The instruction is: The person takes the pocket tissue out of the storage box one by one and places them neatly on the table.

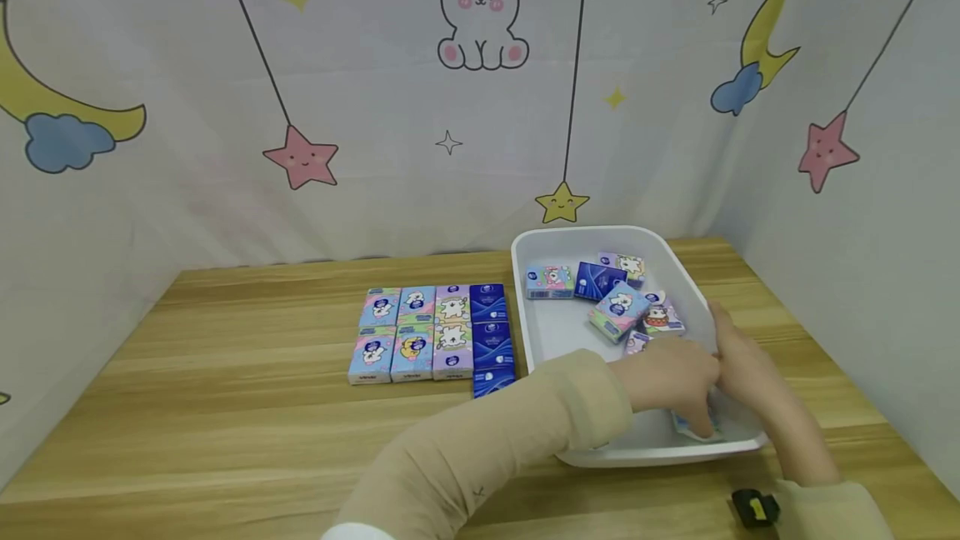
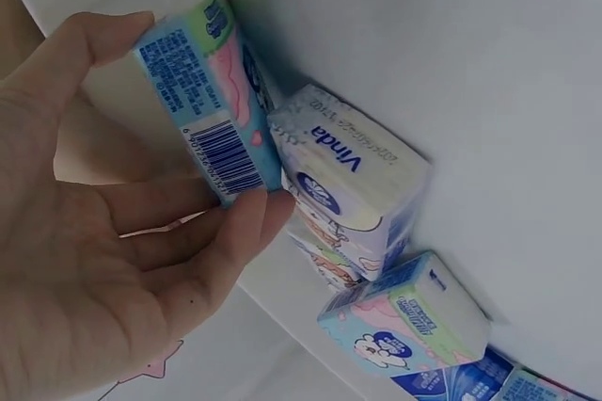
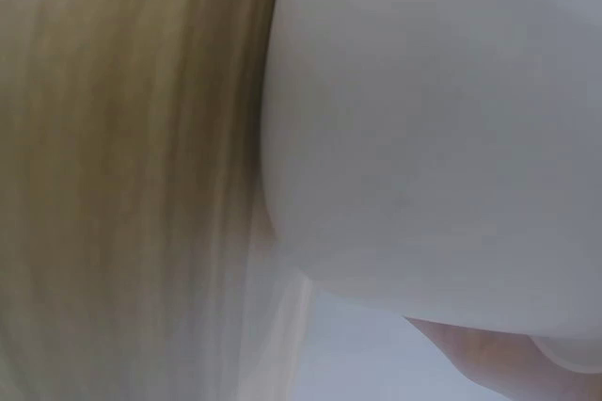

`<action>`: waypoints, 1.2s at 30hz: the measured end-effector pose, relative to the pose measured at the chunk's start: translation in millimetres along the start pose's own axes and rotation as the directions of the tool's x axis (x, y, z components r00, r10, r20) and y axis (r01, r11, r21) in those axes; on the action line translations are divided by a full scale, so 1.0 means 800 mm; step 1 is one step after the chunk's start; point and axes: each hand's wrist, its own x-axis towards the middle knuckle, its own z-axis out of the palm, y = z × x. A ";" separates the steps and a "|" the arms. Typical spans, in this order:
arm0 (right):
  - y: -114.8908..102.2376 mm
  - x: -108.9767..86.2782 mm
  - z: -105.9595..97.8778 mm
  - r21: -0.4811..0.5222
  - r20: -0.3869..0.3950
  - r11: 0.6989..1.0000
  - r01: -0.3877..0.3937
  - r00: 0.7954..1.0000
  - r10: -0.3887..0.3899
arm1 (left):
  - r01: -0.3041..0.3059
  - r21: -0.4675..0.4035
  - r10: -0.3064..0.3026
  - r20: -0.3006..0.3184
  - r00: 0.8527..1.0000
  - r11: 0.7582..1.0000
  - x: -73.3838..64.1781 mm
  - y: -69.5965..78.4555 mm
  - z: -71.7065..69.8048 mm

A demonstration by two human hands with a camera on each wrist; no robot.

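My left hand (image 1: 678, 373) reaches down inside a white plastic tub (image 1: 585, 232). In the left wrist view its thumb and fingers pinch a small blue tissue pack (image 2: 202, 104) by its ends, with the barcode side showing. Right beside that lies a white Vinda tissue pack (image 2: 353, 161), and a pink-and-blue tissue pack (image 2: 404, 321) sits farther along. My right hand (image 1: 742, 369) grips the tub's right rim, partly hidden behind the left hand. The right wrist view shows mostly the tub's outer wall (image 3: 433, 137), with a bit of hand at its lower edge.
More tissue packs (image 1: 618, 311) lie jumbled in the tub. Left of it, several tissue packs (image 1: 416, 332) stand in neat columns on the wooden table (image 1: 247, 423), blue ones nearest the tub. A small black object (image 1: 753, 508) is by the right sleeve. Patterned cloth (image 1: 420, 90) surrounds the table.
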 end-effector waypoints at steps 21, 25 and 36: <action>0.001 0.002 0.001 -0.065 -0.017 0.998 -0.004 1.000 0.003 | 0.123 -0.122 -0.128 -0.034 0.991 0.985 -0.041 -0.043 -0.027; 0.002 0.001 0.000 -0.054 -0.005 0.998 -0.012 1.000 0.011 | 0.112 -0.166 -0.126 -0.072 0.989 0.980 -0.049 -0.053 -0.030; 0.000 0.004 0.001 -0.081 -0.010 0.996 -0.030 1.000 0.029 | 0.039 -0.218 -0.080 -0.180 0.980 0.975 -0.089 -0.078 -0.040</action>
